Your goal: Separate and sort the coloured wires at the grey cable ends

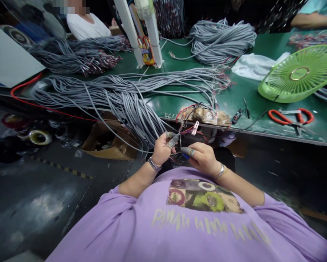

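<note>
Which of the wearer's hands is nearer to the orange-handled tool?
Right. The right hand is left of the orange-handled tool, nearer the body; the left hand is farther left.

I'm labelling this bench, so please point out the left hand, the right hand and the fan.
Left hand (161,149): head view, on its back.
Right hand (204,157): head view, on its back.
Fan (299,74): head view, on its hub.

fan (299,74): smooth plas. below fan: pliers (299,127), plas. grips, metal tips. l. of fan: smooth matt cables (119,96). under fan: glossy tabletop (324,127).
</note>
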`<state>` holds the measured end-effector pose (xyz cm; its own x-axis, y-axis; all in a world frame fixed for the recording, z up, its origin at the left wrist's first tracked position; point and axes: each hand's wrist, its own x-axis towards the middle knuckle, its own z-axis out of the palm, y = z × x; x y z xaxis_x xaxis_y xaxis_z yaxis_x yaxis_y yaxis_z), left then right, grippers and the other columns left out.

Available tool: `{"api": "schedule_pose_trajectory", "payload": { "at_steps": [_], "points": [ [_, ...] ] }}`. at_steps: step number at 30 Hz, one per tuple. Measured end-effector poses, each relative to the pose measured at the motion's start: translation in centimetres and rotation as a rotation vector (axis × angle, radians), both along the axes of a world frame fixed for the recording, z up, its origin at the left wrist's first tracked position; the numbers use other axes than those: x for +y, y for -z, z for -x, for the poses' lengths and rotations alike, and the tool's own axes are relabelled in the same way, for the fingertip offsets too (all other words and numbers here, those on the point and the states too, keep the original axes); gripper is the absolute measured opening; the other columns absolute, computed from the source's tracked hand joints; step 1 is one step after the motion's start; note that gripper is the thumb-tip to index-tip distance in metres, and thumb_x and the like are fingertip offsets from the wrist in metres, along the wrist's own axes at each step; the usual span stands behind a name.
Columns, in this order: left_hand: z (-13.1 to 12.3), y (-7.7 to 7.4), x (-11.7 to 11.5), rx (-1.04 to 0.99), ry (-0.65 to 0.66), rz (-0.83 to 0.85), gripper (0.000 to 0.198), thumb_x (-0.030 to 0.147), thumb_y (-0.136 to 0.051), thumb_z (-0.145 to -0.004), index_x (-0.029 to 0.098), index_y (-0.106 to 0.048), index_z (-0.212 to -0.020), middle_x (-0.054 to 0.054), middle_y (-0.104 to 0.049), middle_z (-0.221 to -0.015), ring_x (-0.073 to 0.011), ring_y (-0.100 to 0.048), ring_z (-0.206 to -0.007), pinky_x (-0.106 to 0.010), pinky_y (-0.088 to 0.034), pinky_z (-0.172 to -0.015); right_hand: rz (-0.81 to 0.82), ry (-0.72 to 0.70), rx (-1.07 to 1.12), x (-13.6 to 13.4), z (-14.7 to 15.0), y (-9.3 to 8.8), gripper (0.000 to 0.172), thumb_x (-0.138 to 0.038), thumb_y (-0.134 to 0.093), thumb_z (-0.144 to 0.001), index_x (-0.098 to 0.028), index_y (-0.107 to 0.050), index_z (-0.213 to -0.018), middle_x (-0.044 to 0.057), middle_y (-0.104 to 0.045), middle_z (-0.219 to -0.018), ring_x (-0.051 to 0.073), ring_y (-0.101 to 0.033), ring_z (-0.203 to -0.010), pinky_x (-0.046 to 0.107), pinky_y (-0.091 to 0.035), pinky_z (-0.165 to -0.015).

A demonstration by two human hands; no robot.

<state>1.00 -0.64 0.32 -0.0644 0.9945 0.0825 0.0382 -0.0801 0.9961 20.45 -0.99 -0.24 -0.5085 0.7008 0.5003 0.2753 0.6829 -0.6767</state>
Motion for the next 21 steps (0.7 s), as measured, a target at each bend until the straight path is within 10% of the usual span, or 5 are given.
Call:
{"api": "schedule_pose_trajectory", "payload": {
  "at_steps": [6, 12, 15, 21],
  "points": [
    [1.1, 0.5, 0.2, -0.147, 0.047, -0.019, 0.038, 0.053, -0.069, -0.081, 0.017, -0.056, -0.082, 0.008, -0.049, -0.054, -0.0013, -0.038, -0.037, -0.014, -0.028, -0.037, 0.138, -0.303, -0.111, 0.2, 0.0, -0.8, 0.015, -0.032, -0.063, -0.086, -0.024, -0.075, -0.082, 0.005, -0.067, -0.069, 0.014, -0.055, -0.060, 0.027, -0.045, -0.061],
    [3.2, 0.7, 0.0, -0.142, 0.283, 0.046, 0.044, 0.059, -0.069, -0.077, 0.017, -0.059, -0.083, 0.008, -0.043, -0.048, -0.0022, -0.031, -0.035, -0.016, -0.023, -0.036, 0.521, 0.010, 0.290, 1.1, -1.8, -1.6, 0.025, -0.031, -0.079, -0.073, -0.025, -0.076, -0.098, 0.003, -0.074, -0.083, 0.018, -0.064, -0.072, 0.029, -0.053, -0.068],
    [3.8, 0.5, -0.1, -0.108, 0.363, 0.053, 0.044, 0.060, -0.069, -0.077, 0.017, -0.060, -0.079, 0.007, -0.044, -0.048, -0.0026, -0.031, -0.036, -0.017, -0.022, -0.036, 0.702, -0.064, 0.394, 1.1, -1.5, -1.5, 0.052, -0.026, -0.082, -0.070, -0.026, -0.068, -0.120, 0.005, -0.073, -0.108, 0.020, -0.068, -0.085, 0.034, -0.056, -0.079],
    [3.7, -1.0, -0.1, -0.004, 0.477, 0.082, 0.052, 0.066, -0.071, -0.071, 0.015, -0.061, -0.072, 0.004, -0.044, -0.048, -0.0040, -0.033, -0.039, -0.019, -0.026, -0.038, 0.643, -0.127, 0.308, 1.6, 1.1, -1.6, 0.051, -0.022, -0.083, -0.067, -0.023, -0.070, -0.117, 0.005, -0.071, -0.103, 0.020, -0.068, -0.087, 0.034, -0.056, -0.083]
  ]
}}
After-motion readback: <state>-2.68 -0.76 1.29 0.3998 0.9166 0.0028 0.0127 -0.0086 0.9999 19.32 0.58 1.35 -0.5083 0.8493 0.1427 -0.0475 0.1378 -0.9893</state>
